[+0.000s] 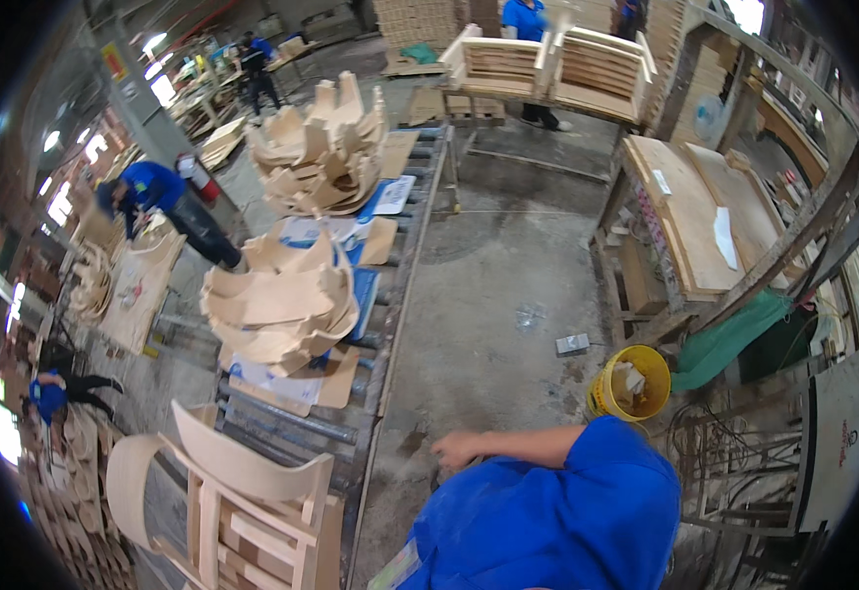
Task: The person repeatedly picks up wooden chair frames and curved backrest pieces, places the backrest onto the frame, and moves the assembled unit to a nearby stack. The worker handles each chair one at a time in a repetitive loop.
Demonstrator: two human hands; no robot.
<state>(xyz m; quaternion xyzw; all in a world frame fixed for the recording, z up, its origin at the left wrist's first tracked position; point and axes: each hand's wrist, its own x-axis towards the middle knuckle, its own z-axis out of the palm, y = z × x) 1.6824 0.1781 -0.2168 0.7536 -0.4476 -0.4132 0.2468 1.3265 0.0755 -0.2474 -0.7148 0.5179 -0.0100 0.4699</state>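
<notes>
My right hand is in front of my body, its arm bent across from the blue sleeve. The fingers look curled closed, and whatever may be inside them is hidden. My left hand is out of view. Nearest on the left stands a pale wooden chair frame with curved back pieces. Beyond it, a stack of curved wooden chair parts rests on cardboard on a roller conveyor. Another stack of curved parts sits farther along. My hand is apart from all of these.
A yellow bucket with scraps stands on the floor at right, near a small grey box. A wooden workbench and green cloth lie beyond. Slatted wooden frames rest on a far stand. Co-workers in blue are left and ahead.
</notes>
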